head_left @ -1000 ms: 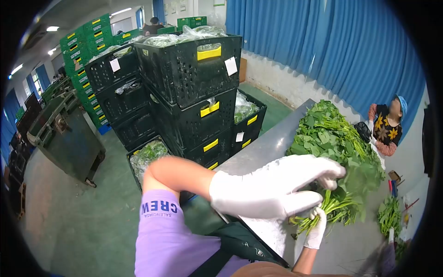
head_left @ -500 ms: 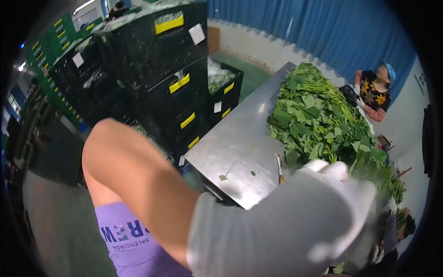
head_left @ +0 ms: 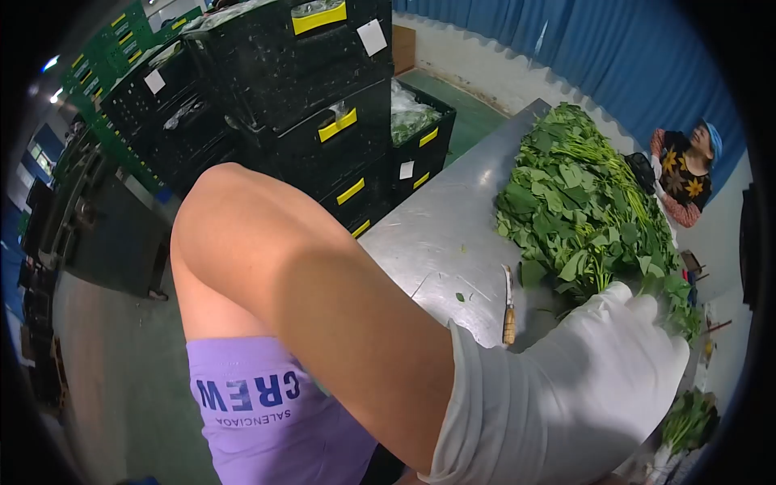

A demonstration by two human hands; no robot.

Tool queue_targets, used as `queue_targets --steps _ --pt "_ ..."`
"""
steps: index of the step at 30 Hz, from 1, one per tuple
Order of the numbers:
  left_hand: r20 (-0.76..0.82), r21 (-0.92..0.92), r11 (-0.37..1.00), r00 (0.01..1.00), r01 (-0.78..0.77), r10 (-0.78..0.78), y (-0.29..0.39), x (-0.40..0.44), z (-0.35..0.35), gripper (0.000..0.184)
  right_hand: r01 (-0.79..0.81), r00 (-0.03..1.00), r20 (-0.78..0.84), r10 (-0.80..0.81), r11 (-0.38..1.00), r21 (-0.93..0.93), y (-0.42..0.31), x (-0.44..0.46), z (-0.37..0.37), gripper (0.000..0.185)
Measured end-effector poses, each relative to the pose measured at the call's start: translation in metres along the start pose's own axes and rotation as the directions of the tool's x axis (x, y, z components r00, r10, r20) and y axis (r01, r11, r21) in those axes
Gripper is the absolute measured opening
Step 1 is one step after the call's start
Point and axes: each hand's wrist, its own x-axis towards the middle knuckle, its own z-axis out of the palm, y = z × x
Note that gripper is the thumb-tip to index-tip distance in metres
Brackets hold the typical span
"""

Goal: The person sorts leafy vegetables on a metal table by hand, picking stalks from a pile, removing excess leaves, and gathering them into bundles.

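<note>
A large heap of leafy greens [head_left: 578, 190] lies on the metal table [head_left: 440, 246], with bundles of stems showing among the leaves. My left hand [head_left: 614, 364], in a white glove, reaches across to the near end of the heap. Its fingers are curled round some greens, their tips partly hidden by leaves. Left of this hand, a knife [head_left: 508, 311] with a wooden handle lies on the metal. My right hand does not show.
Stacked dark crates [head_left: 331, 129] with yellow handles stand beyond the table's left side. A grey wheeled bin [head_left: 113, 242] is at far left. A co-worker [head_left: 685, 170] stands at the far right. More greens [head_left: 687, 420] are at lower right.
My left hand has moved right to the heap's near end. My right hand and its bunch have gone out of sight. The knife has come into view.
</note>
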Motion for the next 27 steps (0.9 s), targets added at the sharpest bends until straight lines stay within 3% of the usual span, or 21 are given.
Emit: queue_targets --steps 4,6,9,13,17,19,21,22,23,24,26,27 --pt "-0.159 -0.061 0.998 0.987 0.005 -0.015 -0.006 -0.011 -0.001 0.022 0.012 1.000 -0.026 -0.012 1.000 0.001 -0.002 -0.004 -0.003 0.015" --pt "-0.071 0.026 0.998 0.996 0.051 -0.049 -0.005 -0.006 -0.004 0.020 0.012 0.999 -0.030 -0.012 1.000 0.000 -0.003 -0.005 -0.001 0.015" --pt "0.215 -0.027 1.000 0.977 0.001 0.005 -0.010 0.005 -0.004 0.020 0.015 0.999 -0.029 -0.016 1.000 -0.002 -0.002 -0.009 -0.002 0.015" --pt "0.383 -0.208 0.978 0.917 -0.030 0.110 -0.009 0.023 -0.002 0.021 0.041 0.999 -0.034 -0.041 0.999 0.000 -0.010 -0.017 -0.001 0.015" --pt "0.201 -0.405 0.897 0.940 -0.176 0.275 -0.026 0.004 0.012 0.037 0.049 0.997 -0.052 -0.050 0.999 -0.005 -0.019 -0.029 0.012 0.015" --pt "0.239 -0.683 0.730 0.948 0.010 0.210 -0.043 -0.008 0.033 0.031 0.054 0.994 -0.094 -0.061 0.995 -0.081 -0.026 -0.036 0.016 0.016" --pt "0.498 -0.665 0.678 0.863 0.314 0.089 -0.072 -0.012 0.076 0.033 0.055 0.997 -0.056 -0.062 0.991 -0.121 -0.018 -0.027 -0.009 0.016" --pt "0.540 -0.688 0.597 0.841 0.413 0.040 -0.086 -0.013 0.111 0.034 0.047 0.999 0.031 -0.044 0.993 -0.109 -0.010 -0.015 -0.029 0.015" --pt "0.631 -0.663 0.438 0.768 0.607 -0.108 -0.099 -0.018 0.142 0.031 0.059 0.998 -0.012 -0.061 0.991 -0.120 -0.011 -0.016 -0.028 0.014" --pt "0.636 -0.715 0.239 0.753 0.657 -0.167 -0.116 -0.021 0.176 0.030 0.062 0.997 -0.046 -0.069 0.989 -0.134 -0.012 -0.013 -0.025 0.013" --pt "0.589 -0.740 0.219 0.770 0.635 -0.244 -0.141 -0.021 0.225 0.035 0.048 0.998 -0.032 -0.053 0.988 -0.146 -0.014 -0.010 -0.022 0.012" --pt "0.602 -0.769 0.112 0.772 0.630 -0.207 -0.154 -0.026 0.238 0.037 0.045 0.999 -0.018 -0.048 0.987 -0.156 -0.008 -0.015 -0.013 0.012"
